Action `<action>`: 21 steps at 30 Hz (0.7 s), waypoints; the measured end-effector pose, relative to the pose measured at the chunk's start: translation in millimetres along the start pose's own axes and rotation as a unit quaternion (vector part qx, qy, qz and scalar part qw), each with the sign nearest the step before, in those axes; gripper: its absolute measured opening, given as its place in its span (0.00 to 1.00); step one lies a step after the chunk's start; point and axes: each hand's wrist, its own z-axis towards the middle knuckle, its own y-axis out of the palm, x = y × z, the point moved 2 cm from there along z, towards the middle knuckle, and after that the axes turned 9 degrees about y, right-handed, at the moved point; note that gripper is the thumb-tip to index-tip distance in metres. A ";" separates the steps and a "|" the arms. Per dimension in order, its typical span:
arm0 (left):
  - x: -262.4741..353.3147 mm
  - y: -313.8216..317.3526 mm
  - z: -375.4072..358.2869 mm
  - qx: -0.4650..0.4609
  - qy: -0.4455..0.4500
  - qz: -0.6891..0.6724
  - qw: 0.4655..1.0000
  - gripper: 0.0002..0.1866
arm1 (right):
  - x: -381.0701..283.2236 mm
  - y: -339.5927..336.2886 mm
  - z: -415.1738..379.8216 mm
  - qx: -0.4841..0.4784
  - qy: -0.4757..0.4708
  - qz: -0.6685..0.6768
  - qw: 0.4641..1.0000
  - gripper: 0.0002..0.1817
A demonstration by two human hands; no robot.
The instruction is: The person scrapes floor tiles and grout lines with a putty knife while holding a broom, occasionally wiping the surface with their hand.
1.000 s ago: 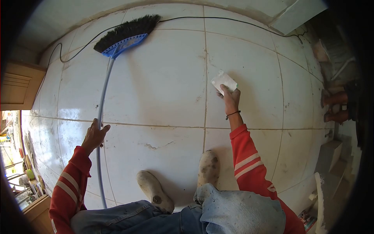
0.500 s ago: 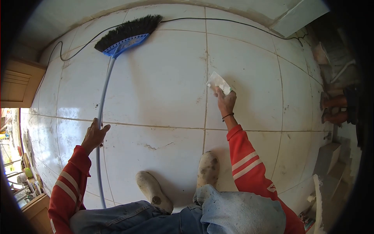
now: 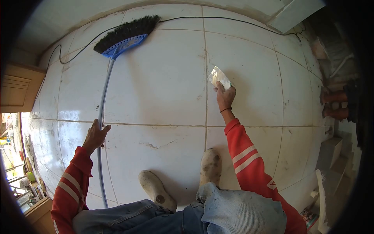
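My left hand [image 3: 95, 135] is wrapped round the long grey handle of a broom [image 3: 105, 86]. The broom's blue head with black bristles lies at the far end, on the pale floor tiles. In my right hand [image 3: 225, 96] is a thin, flat, whitish scraper [image 3: 219, 76] with a smeared face. My thumb presses on that face, and the blade points away from me, close over the tile beside a grout line.
A black cable [image 3: 233, 19] runs along the far wall, passing by the bristles. My boots [image 3: 210, 165] stand on the tiled floor [image 3: 163, 97]. Another person's legs [image 3: 335, 105] show at the right edge. A wooden door panel [image 3: 19, 87] is at the left, with stacked pieces [image 3: 329, 156] at lower right.
The scraper has tilted a little in my right hand, and its smeared face shows more. My left hand and the broom stay as they were. The view has shifted slightly.
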 end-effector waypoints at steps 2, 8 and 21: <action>3.6 -2.5 -0.2 0.006 0.002 -0.007 1.000 0.35 | -6.5 -3.4 -8.0 -0.036 0.024 0.033 0.999 0.20; -2.4 -6.2 -1.4 -0.014 -0.005 -0.006 1.000 0.38 | -73.6 -44.2 -63.8 -0.119 -0.197 -0.451 0.862 0.30; 11.3 -10.9 -7.6 -0.009 0.002 -0.009 1.000 0.37 | -24.5 7.6 -48.9 -0.149 -0.287 -0.601 0.731 0.24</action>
